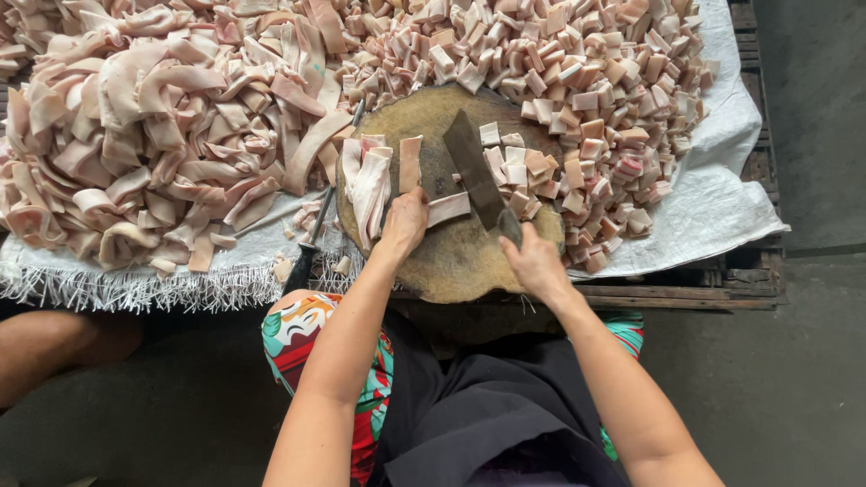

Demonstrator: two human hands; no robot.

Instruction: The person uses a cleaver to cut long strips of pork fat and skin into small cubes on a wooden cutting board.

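Observation:
A round wooden chopping block (456, 257) sits in front of me. My right hand (534, 261) grips the handle of a broad cleaver (473, 168) whose blade lies across the block. My left hand (405, 219) presses on a strip of pale pink pork skin (447, 208) next to the blade. Several more long strips (372, 180) lie on the block's left side. Cut cubes (528, 176) are piled on its right side.
A big heap of uncut long strips (153, 126) covers the white woven sheet (722, 194) at left. A mound of cut cubes (577, 63) fills the upper right. A dark-handled sharpening rod (311, 239) lies left of the block. A wooden pallet (704, 293) lies underneath. Another person's leg (54, 343) is at lower left.

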